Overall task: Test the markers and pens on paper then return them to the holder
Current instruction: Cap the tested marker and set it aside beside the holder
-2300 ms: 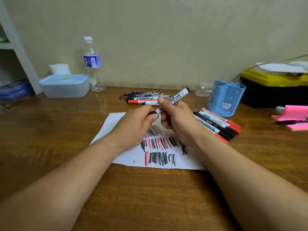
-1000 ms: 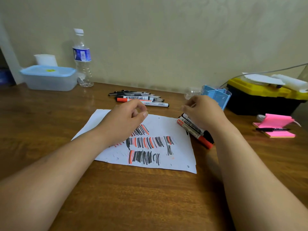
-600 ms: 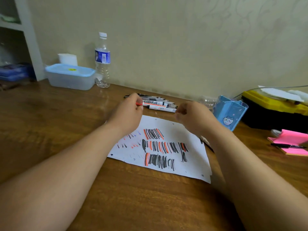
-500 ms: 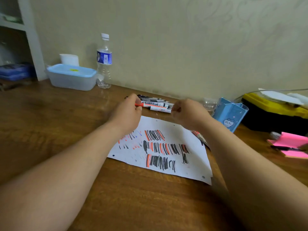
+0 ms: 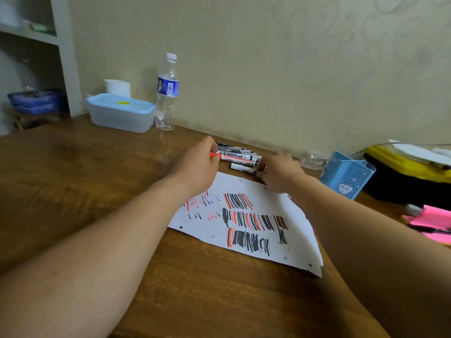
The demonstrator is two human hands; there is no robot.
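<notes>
Paper (image 5: 244,215): mid-tabletop, covered in black and red test strokes
Left hand (image 5: 195,167): past the paper's far edge, pinching the red-capped marker (image 5: 234,156) by its cap
Right hand (image 5: 280,174): fingers curled at the loose white marker (image 5: 240,167)'s end; grip unclear
Marker pile (image 5: 240,150): just beyond both hands, long axes left-right
Holder (image 5: 346,174): toward the far right edge, nearer the right hand

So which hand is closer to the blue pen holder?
Right. The right hand is just left of the blue pen holder, at the right end of the marker pile; the left hand is farther left, pinching the orange-capped marker.
</notes>
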